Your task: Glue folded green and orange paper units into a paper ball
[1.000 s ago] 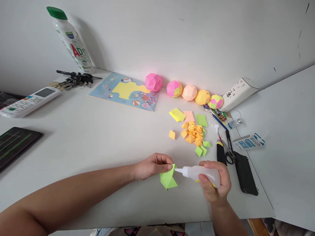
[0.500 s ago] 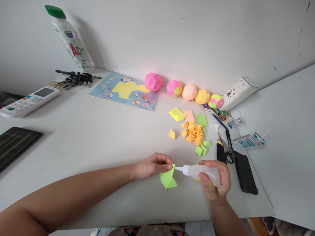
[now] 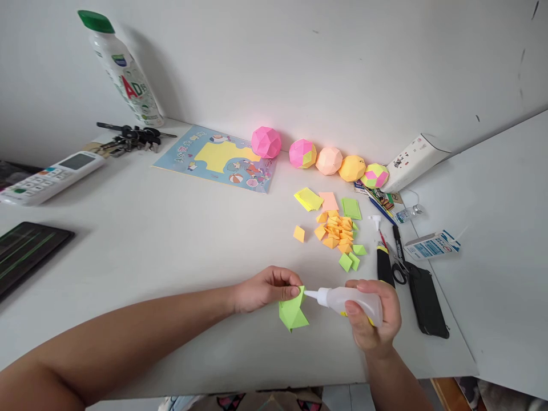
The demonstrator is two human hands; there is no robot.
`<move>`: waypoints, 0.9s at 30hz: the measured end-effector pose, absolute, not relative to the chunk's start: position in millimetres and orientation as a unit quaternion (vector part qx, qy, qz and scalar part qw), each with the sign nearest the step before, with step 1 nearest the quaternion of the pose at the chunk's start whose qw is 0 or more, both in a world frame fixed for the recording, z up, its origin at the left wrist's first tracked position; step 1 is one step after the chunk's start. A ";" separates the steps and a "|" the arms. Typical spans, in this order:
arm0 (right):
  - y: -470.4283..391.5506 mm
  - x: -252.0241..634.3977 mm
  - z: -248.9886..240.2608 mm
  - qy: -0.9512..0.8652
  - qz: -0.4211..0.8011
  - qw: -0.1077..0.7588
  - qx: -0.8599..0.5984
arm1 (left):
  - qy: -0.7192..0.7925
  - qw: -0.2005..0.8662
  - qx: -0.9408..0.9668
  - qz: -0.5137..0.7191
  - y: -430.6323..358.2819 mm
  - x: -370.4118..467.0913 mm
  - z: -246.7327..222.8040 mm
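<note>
Between its thumb and fingers, my left hand [image 3: 269, 289] pinches a green folded-paper piece [image 3: 293, 313] by its upper edge, above the table's front part. My right hand [image 3: 379, 317] is wrapped round a translucent glue bottle [image 3: 351, 301], tipped sideways. The bottle's white nozzle points left, and its tip is at the paper's upper right edge; whether glue is coming out is too small to tell. Beyond the hands lies a pile of small orange folded-paper pieces [image 3: 338, 229], with a few green folded pieces [image 3: 346, 262] at its near side.
Paper sheets in yellow [image 3: 309, 199], pink [image 3: 329, 201] and green [image 3: 351, 208] lie behind the pile. Several faceted paper balls [image 3: 329, 161] line the wall. To the right are scissors [image 3: 399, 273], a cutter [image 3: 384, 265] and a black pouch [image 3: 427, 302]. A phone [image 3: 32, 251] lies left.
</note>
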State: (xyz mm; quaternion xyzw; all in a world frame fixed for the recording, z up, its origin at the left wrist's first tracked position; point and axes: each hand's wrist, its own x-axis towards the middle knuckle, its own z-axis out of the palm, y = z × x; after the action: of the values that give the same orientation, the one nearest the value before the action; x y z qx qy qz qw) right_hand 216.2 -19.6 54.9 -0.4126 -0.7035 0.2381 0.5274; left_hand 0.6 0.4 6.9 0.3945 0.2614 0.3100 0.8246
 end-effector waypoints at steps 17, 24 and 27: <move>-20.4 216.1 52.1 -0.688 0.245 0.541 -0.418 | 0.253 0.826 0.400 0.305 0.7 1.1 6.6; -20.4 216.1 50.6 -0.683 0.255 0.547 -0.413 | 0.243 0.830 0.401 0.301 0.7 0.7 6.4; -20.6 215.8 50.7 -0.683 0.257 0.548 -0.410 | 0.243 0.830 0.401 0.302 0.6 0.7 6.4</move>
State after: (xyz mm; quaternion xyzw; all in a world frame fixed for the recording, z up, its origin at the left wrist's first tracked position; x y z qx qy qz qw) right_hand 215.8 -20.6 50.7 -0.4095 -0.6829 0.2570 0.5476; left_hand 0.7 0.6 6.4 0.4007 0.2429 0.3025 0.8300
